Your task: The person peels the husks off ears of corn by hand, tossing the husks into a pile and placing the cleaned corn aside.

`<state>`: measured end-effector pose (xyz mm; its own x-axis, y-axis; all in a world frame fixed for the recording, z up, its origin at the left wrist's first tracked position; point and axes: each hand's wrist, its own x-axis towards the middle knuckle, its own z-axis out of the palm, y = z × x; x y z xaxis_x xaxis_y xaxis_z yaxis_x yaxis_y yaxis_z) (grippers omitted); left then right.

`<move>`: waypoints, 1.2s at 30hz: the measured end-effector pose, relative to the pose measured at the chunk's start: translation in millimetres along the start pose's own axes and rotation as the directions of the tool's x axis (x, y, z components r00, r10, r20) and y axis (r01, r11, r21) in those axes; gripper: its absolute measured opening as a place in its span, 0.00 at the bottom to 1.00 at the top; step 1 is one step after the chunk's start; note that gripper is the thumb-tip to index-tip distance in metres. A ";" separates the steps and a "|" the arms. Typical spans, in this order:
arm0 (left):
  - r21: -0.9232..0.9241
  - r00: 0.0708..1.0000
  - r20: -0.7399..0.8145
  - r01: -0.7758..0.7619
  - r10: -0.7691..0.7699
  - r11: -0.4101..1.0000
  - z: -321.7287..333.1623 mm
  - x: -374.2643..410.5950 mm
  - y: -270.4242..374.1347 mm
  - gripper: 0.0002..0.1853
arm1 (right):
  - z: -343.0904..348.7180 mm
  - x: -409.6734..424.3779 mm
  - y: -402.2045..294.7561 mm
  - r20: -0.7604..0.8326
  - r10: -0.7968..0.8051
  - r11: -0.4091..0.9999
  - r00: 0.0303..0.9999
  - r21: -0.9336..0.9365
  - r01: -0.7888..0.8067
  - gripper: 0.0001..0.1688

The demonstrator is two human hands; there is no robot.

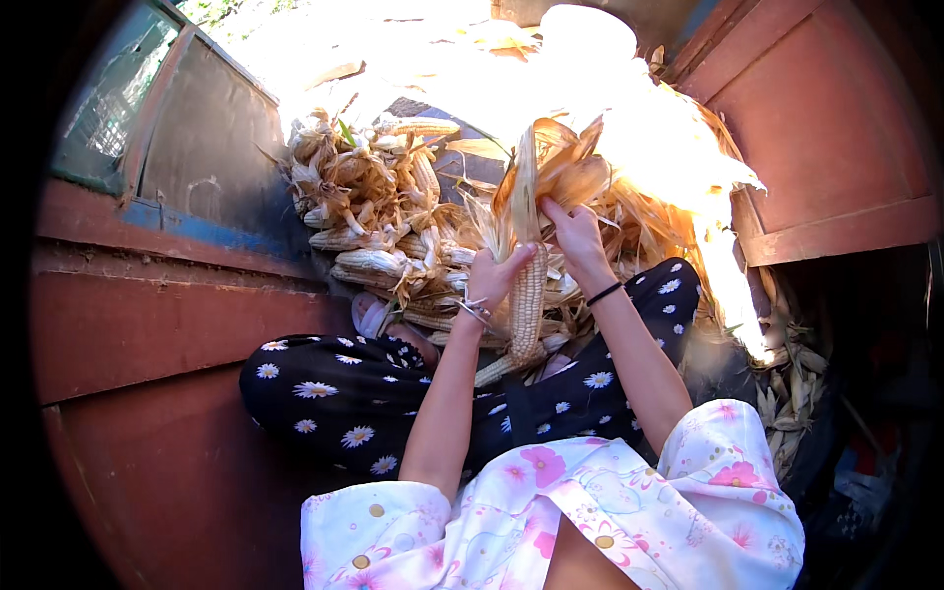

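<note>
Between my hands an ear of corn [526,302] points down toward my lap, its pale kernels bare and its dry husk [525,181] pulled up at the far end. My left hand [498,276] grips the ear where the husk meets the kernels, thumb across it. Higher up and to the right, my right hand [574,228] pinches the brown, opened husk leaves [575,173] between thumb and fingers. Just beyond and to the left lies a heap of corn ears [376,262] with their husks peeled back. The lower end of the held ear is close to another ear near my lap.
Loose dry husks [649,195] are piled at the right, partly washed out by sunlight. A white rounded container [588,33] stands at the far side. Reddish wooden panels [818,140] flank both sides. My bent legs in daisy-print trousers [317,391] border the heap.
</note>
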<state>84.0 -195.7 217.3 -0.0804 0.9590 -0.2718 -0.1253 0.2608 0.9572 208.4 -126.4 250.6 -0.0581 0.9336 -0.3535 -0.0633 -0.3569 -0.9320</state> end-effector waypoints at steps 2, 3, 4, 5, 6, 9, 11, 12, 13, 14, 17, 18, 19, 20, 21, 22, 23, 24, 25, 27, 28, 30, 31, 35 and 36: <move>0.035 0.999 -0.015 0.051 -0.051 0.998 -2.1 0.7 -2.6 0.20 | 12.6 -2.9 0.3 -0.106 -0.049 0.998 0.993 -0.051 0.044 0.16; 0.094 0.999 0.033 0.015 -0.018 0.995 -0.1 1.5 -2.9 0.18 | 15.9 -5.6 -1.4 -0.166 -0.079 0.994 0.983 -0.083 0.066 0.14; 0.150 0.997 0.083 -0.025 0.013 0.988 2.6 2.3 -3.1 0.17 | 15.6 1.4 11.6 -0.200 -0.121 0.992 0.972 0.006 0.125 0.12; 0.204 0.990 0.134 -0.068 0.041 0.977 5.8 2.7 -2.9 0.16 | 14.6 5.4 16.3 -0.235 -0.065 0.989 0.970 0.115 0.094 0.12; 0.199 0.992 0.116 0.021 -0.044 0.980 7.8 -0.7 9.5 0.17 | 17.3 6.9 17.0 -0.260 -0.005 0.972 0.966 0.227 0.066 0.12; 0.092 0.996 0.019 0.084 -0.086 0.992 6.3 6.8 -19.1 0.18 | 19.1 20.2 23.5 -0.280 0.252 0.803 0.926 0.595 -0.039 0.09; 0.046 0.995 0.046 0.086 -0.088 0.995 13.1 4.8 -10.2 0.18 | 4.7 45.3 38.9 -0.219 0.410 0.571 0.885 0.819 -0.062 0.10; 0.076 0.994 0.047 0.095 -0.098 0.993 9.5 5.5 -9.1 0.18 | 6.3 45.1 36.2 -0.183 0.385 0.635 0.904 0.764 -0.116 0.09; 0.107 0.993 0.047 0.103 -0.109 0.989 5.8 6.1 -8.9 0.17 | 11.7 46.7 35.7 -0.214 0.430 0.645 0.877 0.752 -0.132 0.09; 0.093 0.991 0.057 0.111 -0.117 0.989 1.9 6.5 -10.5 0.17 | 19.8 49.4 34.6 -0.245 0.473 0.654 0.847 0.741 -0.151 0.08; 0.056 0.986 0.080 0.143 -0.147 0.988 -5.8 5.6 -16.5 0.17 | 30.9 54.2 40.0 -0.221 0.489 0.666 0.844 0.719 -0.197 0.08; 0.044 0.983 0.105 0.147 -0.150 0.988 2.4 8.7 -14.7 0.17 | 19.2 70.9 53.4 -0.217 0.436 0.697 0.873 0.696 -0.174 0.08; 0.032 0.979 0.134 0.149 -0.152 0.988 12.5 12.4 -12.6 0.17 | 3.1 91.8 68.7 -0.216 0.380 0.727 0.900 0.671 -0.146 0.08; 0.032 0.973 0.161 0.159 -0.162 0.987 32.1 17.0 -1.5 0.17 | -30.1 119.2 81.2 -0.221 0.234 0.786 0.947 0.616 -0.050 0.10; 0.030 0.970 0.125 0.206 -0.208 0.978 19.6 12.9 -4.8 0.17 | -9.2 108.6 73.3 -0.229 0.227 0.831 0.947 0.553 -0.065 0.11; 0.023 0.965 0.074 0.251 -0.252 0.968 3.3 8.1 -9.2 0.17 | 21.2 86.6 41.7 -0.223 0.218 0.870 0.950 0.485 -0.086 0.13; 0.009 0.958 0.057 0.280 -0.280 0.960 1.2 4.7 -6.6 0.18 | 33.6 72.2 15.4 -0.242 0.185 0.910 0.952 0.408 -0.073 0.15; -0.113 0.980 0.074 0.191 -0.184 0.975 12.2 1.1 0.2 0.18 | 28.7 77.0 9.2 -0.267 0.149 0.917 0.952 0.398 -0.032 0.16; -0.162 0.977 0.073 0.211 -0.202 0.964 21.9 1.7 6.0 0.18 | 23.2 84.9 1.1 -0.291 0.113 0.922 0.950 0.386 0.009 0.17; -0.178 0.962 0.084 0.271 -0.260 0.946 26.2 10.2 16.4 0.18 | 17.1 94.0 -9.1 -0.320 0.066 0.939 0.945 0.339 0.049 0.18; -0.158 0.965 0.081 0.258 -0.248 0.953 27.3 12.3 20.5 0.18 | 15.5 96.6 -12.0 -0.324 0.055 0.951 0.944 0.304 0.049 0.18; -0.116 0.971 0.071 0.235 -0.228 0.965 27.5 15.0 27.2 0.18 | 14.7 101.2 -16.7 -0.330 0.057 0.963 0.942 0.268 0.035 0.18; -0.113 0.967 0.065 0.253 -0.247 0.961 27.7 15.4 31.1 0.19 | 15.3 102.5 -17.8 -0.336 0.073 0.961 0.939 0.277 0.024 0.18; -0.096 0.955 0.059 0.295 -0.291 0.951 24.9 25.0 27.8 0.23 | 19.6 110.1 -18.1 -0.342 0.070 0.954 0.937 0.296 0.037 0.17; -0.093 0.953 0.064 0.303 -0.298 0.949 24.6 26.8 27.9 0.24 | 19.5 113.3 -17.5 -0.343 0.055 0.954 0.938 0.295 0.053 0.17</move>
<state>102.7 -160.0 239.1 0.0243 0.8430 -0.5374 -0.2348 0.5273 0.8166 183.6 -15.0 228.4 0.2839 0.8669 -0.4098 -0.3575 -0.3008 -0.8841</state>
